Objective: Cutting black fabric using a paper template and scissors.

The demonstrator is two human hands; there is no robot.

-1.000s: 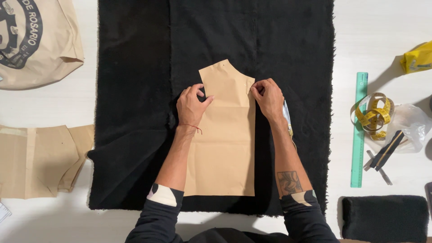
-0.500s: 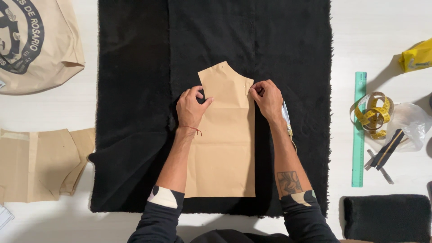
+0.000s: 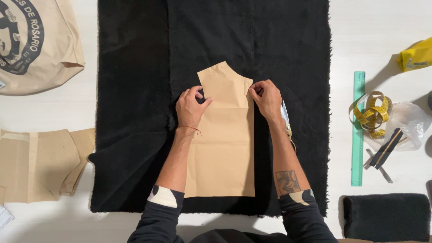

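Both hands pinning paper pattern on black fabric.
Left hand (image 3: pixel 191 107) and right hand (image 3: pixel 266 97) unmoved since before, fingers pinched on the kraft pattern piece (image 3: pixel 223 148) edges; it lies flat, mid black fleece (image 3: pixel 216 54) on the table (image 3: pixel 378 27).

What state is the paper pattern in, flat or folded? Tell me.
Flat. The paper pattern lies spread on the black fabric, its whole outline showing, with only crease lines across it. The left hand and right hand press its upper edges.

- The scissors (image 3: pixel 285 118) lie mostly hidden under the right hand (image 3: pixel 267 98) (only a blade shows).
- The printed bag (image 3: pixel 33 42) is cut off at the left edge.
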